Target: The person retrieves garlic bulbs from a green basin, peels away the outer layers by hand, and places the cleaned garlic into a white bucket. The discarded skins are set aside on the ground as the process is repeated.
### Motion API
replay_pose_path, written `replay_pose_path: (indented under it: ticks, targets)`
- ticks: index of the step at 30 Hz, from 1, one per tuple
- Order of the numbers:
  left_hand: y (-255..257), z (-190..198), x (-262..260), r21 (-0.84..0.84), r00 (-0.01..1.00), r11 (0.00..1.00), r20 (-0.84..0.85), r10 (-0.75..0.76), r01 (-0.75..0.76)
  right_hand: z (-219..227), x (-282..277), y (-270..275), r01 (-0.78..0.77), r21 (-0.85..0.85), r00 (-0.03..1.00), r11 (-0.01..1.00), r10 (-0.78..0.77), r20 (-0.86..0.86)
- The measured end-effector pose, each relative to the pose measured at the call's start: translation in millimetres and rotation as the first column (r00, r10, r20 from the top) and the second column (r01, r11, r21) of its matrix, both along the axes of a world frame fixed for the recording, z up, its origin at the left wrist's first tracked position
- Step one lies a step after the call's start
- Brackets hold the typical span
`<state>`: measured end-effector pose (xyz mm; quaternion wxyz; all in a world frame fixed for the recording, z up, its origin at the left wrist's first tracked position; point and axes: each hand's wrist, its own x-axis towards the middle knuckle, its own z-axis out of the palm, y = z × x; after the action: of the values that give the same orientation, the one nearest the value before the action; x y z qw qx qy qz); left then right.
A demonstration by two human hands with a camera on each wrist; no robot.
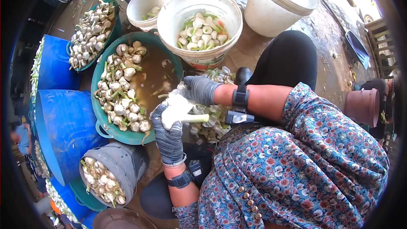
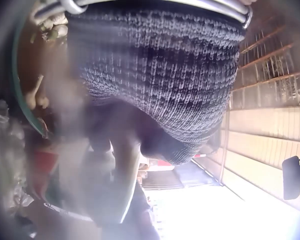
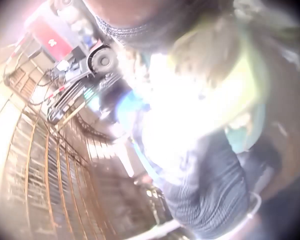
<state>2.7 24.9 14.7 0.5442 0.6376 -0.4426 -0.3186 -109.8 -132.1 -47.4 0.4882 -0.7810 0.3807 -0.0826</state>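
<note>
My left hand (image 1: 170, 142), in a grey knit glove with a bangle at the wrist, holds a large white garlic bulb (image 1: 174, 109). Its pale green stem (image 1: 196, 118) points to the right. From above, my gloved right hand (image 1: 201, 90) curls its fingers at the bulb's far side, pinching its papery skin. In the left wrist view the glove (image 2: 160, 70) fills the top, and the stem (image 2: 126, 175) hangs blurred below it. Glare washes out the bulb in the right wrist view, with the left glove (image 3: 207, 185) beneath.
Beside the hands stands a green tub (image 1: 99, 121) of unpeeled garlic and brown water. A white bucket (image 1: 169, 44) holds peeled bulbs. Loose peelings (image 1: 212, 129) lie under the hands. Blue tubs (image 1: 68, 131) and a grey bucket (image 1: 133, 161) of garlic stand at left; a white pail (image 1: 267, 10) is behind.
</note>
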Motion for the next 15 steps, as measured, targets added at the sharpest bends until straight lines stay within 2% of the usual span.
replay_pose_path:
  ticks: [1,2,4,6,7,8,10,11,12,13,14,15]
  targets:
    - [-0.5,0.4,-2.3,0.036,0.985,0.999,-0.172,0.018,-0.012,16.4,-1.7,4.8,-0.039,-0.088,0.997,0.995,0.033,-0.074]
    - [-0.8,1.1,-2.8,0.072,0.941,0.997,-0.337,0.043,-0.019,13.8,-3.2,6.8,-0.046,-0.092,0.997,0.995,0.04,-0.069]
    - [-4.7,-6.1,-3.8,0.076,0.954,0.996,-0.291,0.073,-0.053,14.3,-7.6,8.7,-0.167,-0.193,0.985,0.967,0.153,-0.086]
    - [-9.1,-6.7,-10.9,0.154,0.832,0.974,-0.509,0.221,-0.164,13.7,-13.5,11.7,-0.182,-0.186,0.982,0.965,0.168,-0.09]
    - [-13.4,-14.8,-8.7,0.215,0.852,0.949,-0.428,0.302,-0.229,10.3,-15.0,13.9,-0.19,-0.209,0.981,0.959,0.177,-0.08]
    - [-20.8,-16.5,-3.6,0.206,0.737,0.952,-0.603,0.306,-0.226,6.3,-16.8,16.2,-0.199,-0.233,0.98,0.952,0.187,-0.07]
    - [-19.4,-43.8,40.5,0.243,0.515,0.888,-0.742,0.429,-0.389,2.2,-27.0,19.5,-0.235,-0.216,0.971,0.948,0.217,-0.105]
    - [-20.9,-29.8,44.2,0.169,0.516,0.899,-0.769,0.377,-0.405,10.1,-32.1,19.6,-0.403,-0.113,0.899,0.908,0.369,-0.236]
    - [-24.4,-27.1,49.3,0.178,0.486,0.871,-0.77,0.414,-0.458,20.8,-33.2,17.7,-0.551,0.008,0.782,0.834,0.519,-0.345]
    - [-27.5,-27.3,48.7,0.192,0.491,0.872,-0.762,0.422,-0.451,36.4,-31.3,12.6,-0.546,0.092,0.773,0.833,0.543,-0.33]
    - [-30.1,-28.2,46.2,0.206,0.497,0.874,-0.755,0.428,-0.44,34.5,-28.7,10.6,-0.553,0.086,0.769,0.829,0.548,-0.33]
    - [-32.0,-30.8,37.7,0.202,0.596,0.878,-0.667,0.447,-0.434,30.1,-28.5,8.6,-0.426,-0.048,0.901,0.904,0.418,-0.119]
